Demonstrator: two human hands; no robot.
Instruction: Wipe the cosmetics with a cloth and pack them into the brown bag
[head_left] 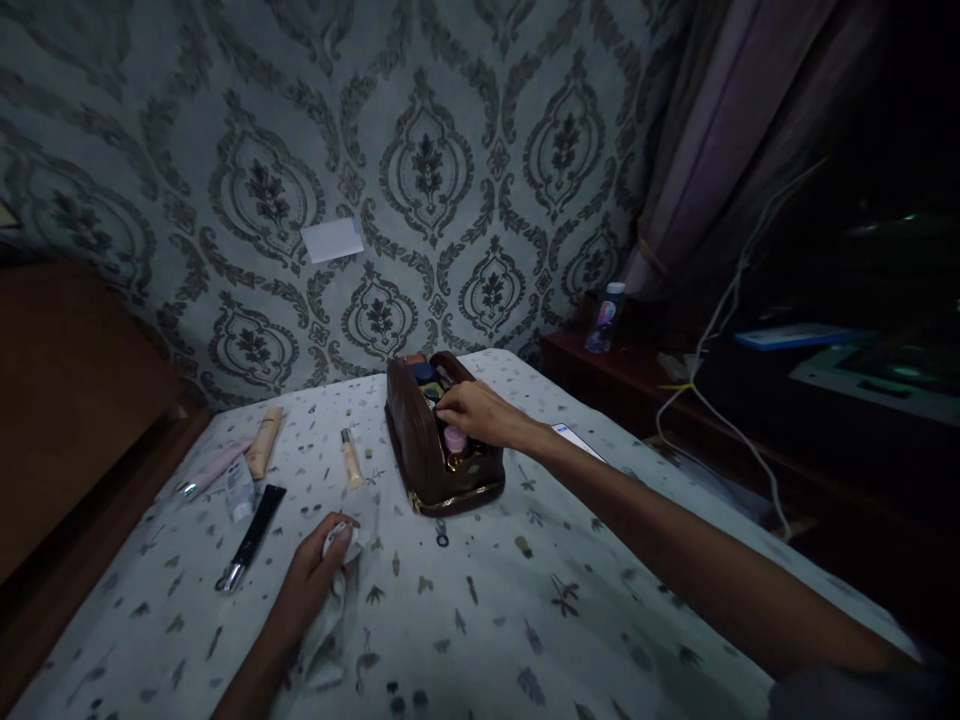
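Observation:
An unzipped brown toiletry bag (409,430) stands on the patterned bedsheet, filled with small cosmetics. At its opening my right hand (480,412) bends its fingers together among the contents. Whatever those fingers grip is hidden. Just beside them a pink-lidded jar (454,438) shows inside the bag. My left hand (319,560), lower and to the left, is closed on a crumpled, see-through plastic bag (328,635) that trails down onto the sheet. Between the left hand and the wall lies a small yellowish tube (351,460) with a dark cap.
To the left lie a black tube (255,535), a whitish tube (240,490), a pink tube (214,468) and a beige tube (265,440). A phone (577,440) rests behind my right forearm. A bottle (604,318) stands on the dark red ledge, near a hanging white cable (720,330).

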